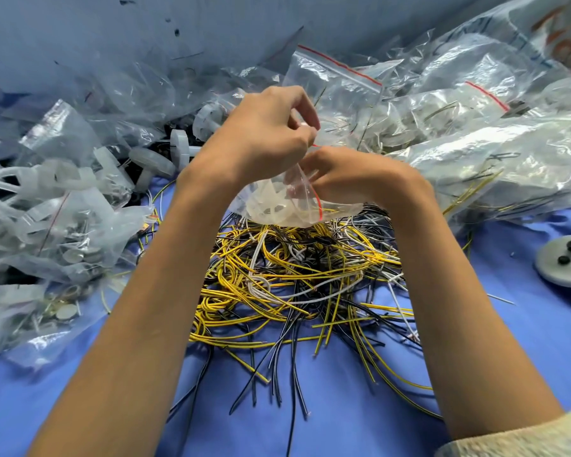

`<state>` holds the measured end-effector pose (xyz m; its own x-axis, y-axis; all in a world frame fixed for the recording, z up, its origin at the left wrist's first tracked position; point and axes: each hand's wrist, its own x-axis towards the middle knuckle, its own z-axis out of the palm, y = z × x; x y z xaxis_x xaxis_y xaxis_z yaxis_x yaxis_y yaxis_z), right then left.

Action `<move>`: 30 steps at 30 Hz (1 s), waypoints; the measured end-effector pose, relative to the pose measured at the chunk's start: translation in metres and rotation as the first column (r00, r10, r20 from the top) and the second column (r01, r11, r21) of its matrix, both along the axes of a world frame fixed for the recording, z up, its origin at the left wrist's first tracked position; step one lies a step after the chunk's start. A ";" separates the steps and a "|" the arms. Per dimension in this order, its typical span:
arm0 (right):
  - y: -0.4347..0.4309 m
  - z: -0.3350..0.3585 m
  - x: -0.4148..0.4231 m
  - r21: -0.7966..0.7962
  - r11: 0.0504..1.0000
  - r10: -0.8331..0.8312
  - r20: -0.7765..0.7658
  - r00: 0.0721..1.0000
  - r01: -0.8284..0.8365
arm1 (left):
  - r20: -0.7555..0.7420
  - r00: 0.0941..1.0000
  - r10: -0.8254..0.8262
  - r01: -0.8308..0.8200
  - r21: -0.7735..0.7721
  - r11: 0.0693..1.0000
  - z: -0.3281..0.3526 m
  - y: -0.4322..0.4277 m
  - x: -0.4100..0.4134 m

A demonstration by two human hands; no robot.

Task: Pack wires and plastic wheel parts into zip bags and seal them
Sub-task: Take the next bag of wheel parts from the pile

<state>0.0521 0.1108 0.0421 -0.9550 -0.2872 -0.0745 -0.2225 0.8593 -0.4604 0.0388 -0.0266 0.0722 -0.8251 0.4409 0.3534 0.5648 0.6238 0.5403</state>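
Observation:
A small clear zip bag [287, 206] with a red strip hangs above a tangle of yellow, black and white wires [297, 278] on the blue cloth. Translucent white plastic wheel parts and a bit of yellow wire show inside it. My left hand [267, 133] pinches the bag's top edge from above. My right hand [340, 174] grips the same edge just to the right, fingers curled round the plastic. Loose white wheel parts [178, 150] lie behind my left forearm.
Filled and sealed zip bags [468, 136] pile up at the right and back. More bags of plastic parts and metal discs [56, 232] crowd the left. A grey round lid [564, 263] with three black caps sits at the right edge.

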 end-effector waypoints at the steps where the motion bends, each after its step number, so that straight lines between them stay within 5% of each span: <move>1: 0.000 0.000 0.000 0.010 1.000 0.002 -0.006 1.000 -0.002 | 0.022 1.000 -0.012 0.012 0.003 1.000 -0.001 0.000 -0.001; 10: 0.001 0.011 0.009 -0.031 0.999 0.025 0.111 0.994 -0.022 | 0.243 0.962 0.127 -0.186 0.237 0.954 -0.032 -0.020 -0.042; 16: 0.002 0.020 0.015 -0.102 0.993 0.065 0.086 0.994 -0.056 | 0.336 0.882 0.330 -0.341 -0.027 0.940 -0.068 -0.036 -0.086; 24: -0.001 0.025 0.017 -0.112 0.989 0.101 0.066 0.993 -0.093 | 0.173 0.784 0.597 -0.470 -0.463 0.751 -0.080 -0.057 -0.138; 27: 0.001 0.024 0.018 -0.100 0.992 0.084 0.069 0.994 -0.077 | 0.110 0.733 0.671 -0.559 -0.464 0.687 -0.082 -0.060 -0.144; 30: 0.003 0.024 0.017 -0.095 0.992 0.085 0.064 0.994 -0.079 | 0.161 0.751 0.641 -0.511 -0.474 0.718 -0.085 -0.066 -0.140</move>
<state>0.0695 0.1137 0.0664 -0.9216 -0.3731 -0.1074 -0.2563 0.7924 -0.5536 -0.1016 -0.0927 -0.0129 -0.9927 -0.1155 -0.0358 -0.1208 0.9571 0.2635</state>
